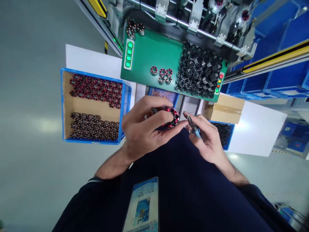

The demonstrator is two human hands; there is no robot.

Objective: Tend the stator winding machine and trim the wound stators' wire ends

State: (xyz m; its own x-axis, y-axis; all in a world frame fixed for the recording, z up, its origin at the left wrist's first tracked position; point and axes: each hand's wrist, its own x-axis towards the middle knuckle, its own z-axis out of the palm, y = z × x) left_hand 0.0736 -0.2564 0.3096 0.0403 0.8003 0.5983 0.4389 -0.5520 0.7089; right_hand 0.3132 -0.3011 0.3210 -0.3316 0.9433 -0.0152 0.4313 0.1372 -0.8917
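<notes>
My left hand (pixel 147 129) is closed around a motor stator (pixel 174 118) with red windings, held in front of my body. Its fingers cover part of the stator's side. Just to the right, my right hand (pixel 209 135) grips a pair of wire cutters (pixel 192 125) with light blue handles, their jaws pointing up and left toward the stator. The tips of the cutters are apart from the stator. A thin wire seems to show near the right fingertips, too fine to follow.
A green work mat (pixel 152 48) carries several red-wound stators (pixel 162 72) and a block of black stator cores (pixel 198 69). At left stands a blue bin (pixel 61 106) with rows of stators. A winding machine (pixel 193 19) borders the back; a cardboard box (pixel 229 108) lies at right.
</notes>
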